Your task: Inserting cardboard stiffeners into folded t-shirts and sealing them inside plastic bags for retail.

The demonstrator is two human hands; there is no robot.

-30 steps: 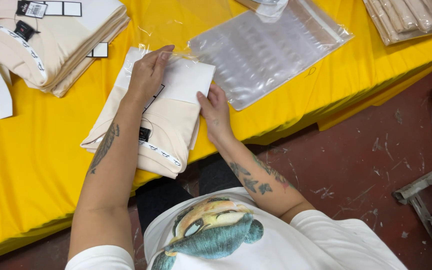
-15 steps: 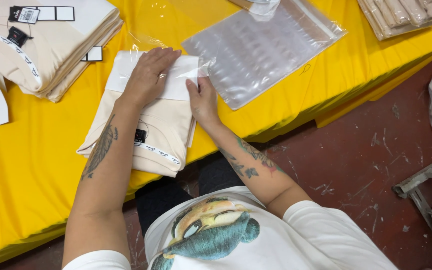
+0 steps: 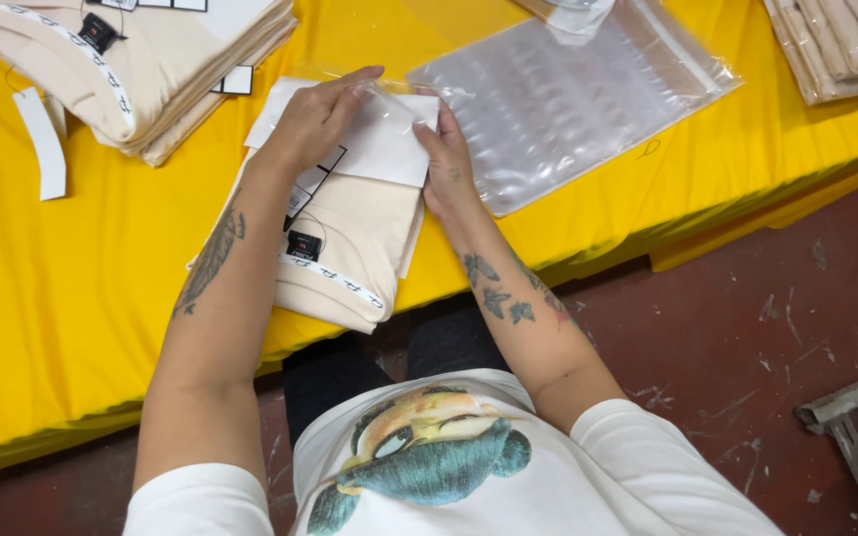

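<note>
A folded cream garment [image 3: 345, 248] with black tags lies on the yellow table [image 3: 71, 298] near its front edge. Its far end is covered by white paper [image 3: 384, 139] and the mouth of a clear plastic bag [image 3: 389, 94]. My left hand [image 3: 315, 119] rests flat on top of the paper and bag edge, fingers spread. My right hand [image 3: 444, 159] grips the right edge of the garment and bag, thumb on top.
A stack of folded cream garments [image 3: 141, 60] with tags sits at the back left. A pile of clear plastic bags [image 3: 568, 94] lies to the right. Bagged garments [image 3: 846, 40] are at the far right. Below the table edge is a red floor [image 3: 747, 298].
Both hands shifted slightly toward the far end of the garment; the clear bag's mouth now sits over the paper-covered end. The view also moved a little.
</note>
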